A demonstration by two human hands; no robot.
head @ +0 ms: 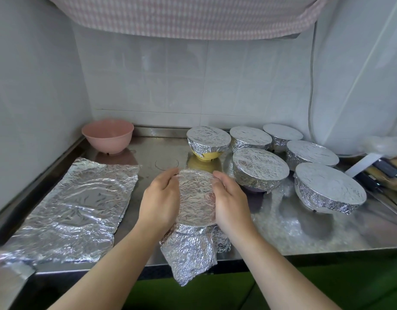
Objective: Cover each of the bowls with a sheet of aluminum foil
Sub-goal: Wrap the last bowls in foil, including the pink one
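Hands (196, 198) around foil-draped bowl (196, 195)

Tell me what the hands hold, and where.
Both hands, left hand and right hand, grip the crinkled foil-covered bowl by opposite sides of its rim.

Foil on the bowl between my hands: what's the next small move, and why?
Probably fold the loose near flap down and under the rim. The left hand and right hand already press the foil sheet against the bowl's sides, and the top looks moulded flat, but the near edge hangs crumpled over the counter's front edge.
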